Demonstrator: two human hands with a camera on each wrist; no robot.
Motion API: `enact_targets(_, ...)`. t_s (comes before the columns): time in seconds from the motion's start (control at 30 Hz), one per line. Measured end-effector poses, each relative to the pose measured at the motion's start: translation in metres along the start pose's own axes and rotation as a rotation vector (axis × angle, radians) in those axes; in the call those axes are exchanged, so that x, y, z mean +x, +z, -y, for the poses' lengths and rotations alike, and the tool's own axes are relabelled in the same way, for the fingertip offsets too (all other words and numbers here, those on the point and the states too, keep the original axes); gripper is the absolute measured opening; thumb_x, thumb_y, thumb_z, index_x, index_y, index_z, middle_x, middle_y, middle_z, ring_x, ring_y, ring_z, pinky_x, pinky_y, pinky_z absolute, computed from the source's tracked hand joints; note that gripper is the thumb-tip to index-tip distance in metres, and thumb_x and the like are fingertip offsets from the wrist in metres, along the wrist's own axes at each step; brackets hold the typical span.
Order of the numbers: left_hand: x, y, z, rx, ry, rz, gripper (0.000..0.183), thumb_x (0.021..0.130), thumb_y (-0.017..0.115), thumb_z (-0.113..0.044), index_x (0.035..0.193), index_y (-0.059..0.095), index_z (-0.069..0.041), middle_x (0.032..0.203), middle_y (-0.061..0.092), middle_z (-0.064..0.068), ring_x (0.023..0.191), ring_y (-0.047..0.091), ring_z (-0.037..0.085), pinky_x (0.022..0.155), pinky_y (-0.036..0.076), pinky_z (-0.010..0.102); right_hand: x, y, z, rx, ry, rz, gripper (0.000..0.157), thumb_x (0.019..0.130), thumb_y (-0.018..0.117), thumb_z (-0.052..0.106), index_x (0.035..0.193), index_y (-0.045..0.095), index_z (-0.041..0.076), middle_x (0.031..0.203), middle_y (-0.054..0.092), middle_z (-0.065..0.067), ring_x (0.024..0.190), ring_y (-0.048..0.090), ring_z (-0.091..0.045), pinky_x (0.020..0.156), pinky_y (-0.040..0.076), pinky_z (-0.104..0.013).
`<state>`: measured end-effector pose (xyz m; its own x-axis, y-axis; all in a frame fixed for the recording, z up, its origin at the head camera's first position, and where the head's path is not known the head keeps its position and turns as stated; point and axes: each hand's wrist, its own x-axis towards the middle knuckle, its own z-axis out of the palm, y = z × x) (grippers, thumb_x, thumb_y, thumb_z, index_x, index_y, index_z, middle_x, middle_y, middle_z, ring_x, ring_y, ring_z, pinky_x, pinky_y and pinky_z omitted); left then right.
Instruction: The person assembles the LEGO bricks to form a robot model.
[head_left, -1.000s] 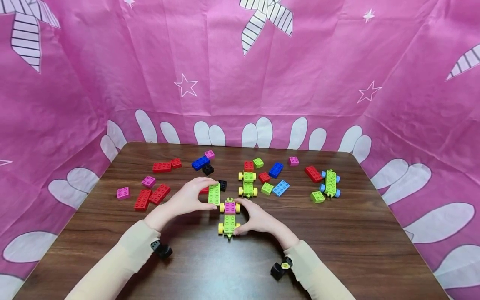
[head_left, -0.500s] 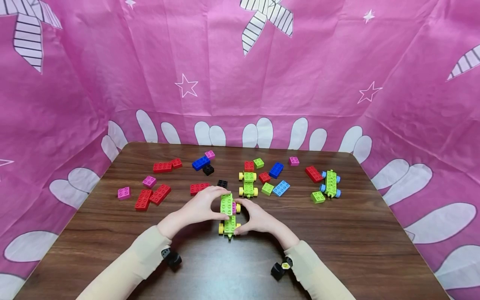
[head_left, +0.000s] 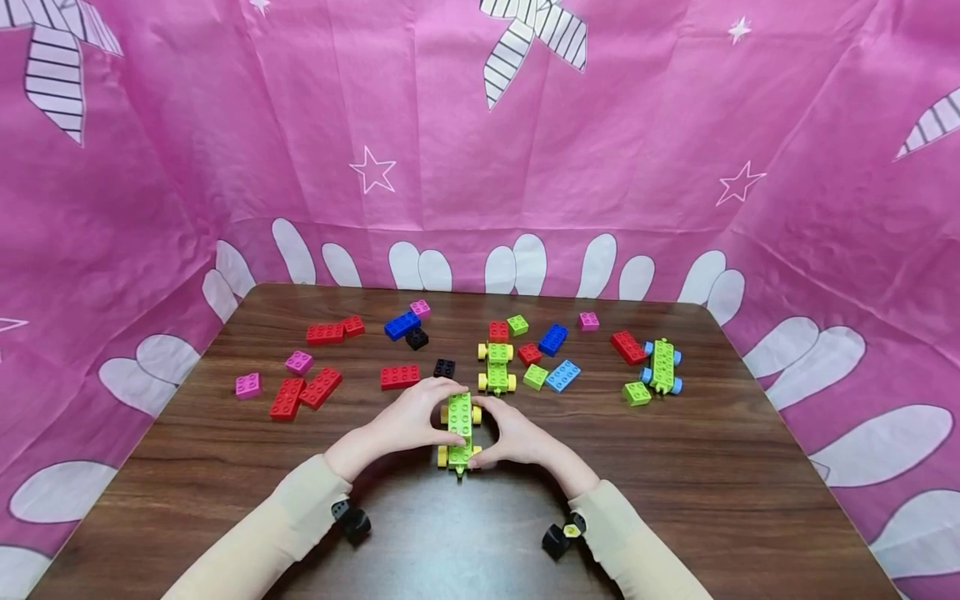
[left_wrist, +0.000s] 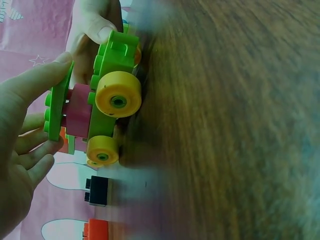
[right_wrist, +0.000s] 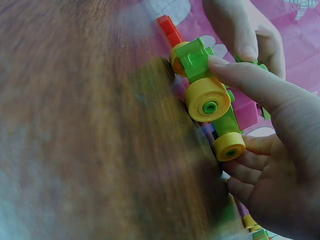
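Lengthwise between the thumb and fingers of my left hand (head_left: 408,421) is a thin green building plate (head_left: 461,412). It lies over a pink brick (left_wrist: 79,111) that sits on a green car base (head_left: 460,459) with yellow wheels. From the left wrist, the plate looks tilted, and some pink studs show in the gap beneath it. My right hand (head_left: 517,435) holds the car base by its ends, thumb near the front and fingers at the far wheels. In the head view the plate hides the pink brick.
Behind the hands stands another green car base (head_left: 497,367) with yellow wheels; a blue-wheeled one (head_left: 662,367) is at the right. Near the left hand lie a red brick (head_left: 400,377) and a black brick (head_left: 445,367). Several loose bricks are scattered across the table's back half.
My left hand has carried the green plate rightward and slightly nearer, from beside the car to over the pink brick. The right hand and car base have stayed in place.
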<state>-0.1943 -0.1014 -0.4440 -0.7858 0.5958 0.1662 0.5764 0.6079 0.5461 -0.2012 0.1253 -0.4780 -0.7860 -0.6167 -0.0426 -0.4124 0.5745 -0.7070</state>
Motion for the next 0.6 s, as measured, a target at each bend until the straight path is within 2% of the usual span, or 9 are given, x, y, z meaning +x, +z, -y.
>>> enact_targets(0.33,0.004,0.0017,-0.0003,0.02,0.013,-0.027,0.073,0.073,0.084,-0.039,0.131,0.056,-0.004,0.13,0.058,0.011,0.122,0.052,0.028,0.101,0.044,0.047,-0.0001,-0.0012,0.0012,0.019,-0.004,0.003,0.096,0.069,0.086,0.033,0.144,0.036,0.001,0.147,0.041,-0.017,0.136,0.038,-0.032,0.11,0.034,-0.051)
enact_targets(0.6,0.0073,0.0009,-0.0019,0.02,-0.009,-0.023,0.072,0.071,0.085,-0.034,0.131,0.057,-0.005,0.13,0.058,0.011,0.123,0.051,0.03,0.103,0.043,0.048,-0.0004,-0.0012,0.0017,0.022,0.016,0.01,0.096,0.07,0.085,0.033,0.145,0.035,0.001,0.148,0.04,-0.018,0.137,0.037,-0.033,0.11,0.033,-0.051)
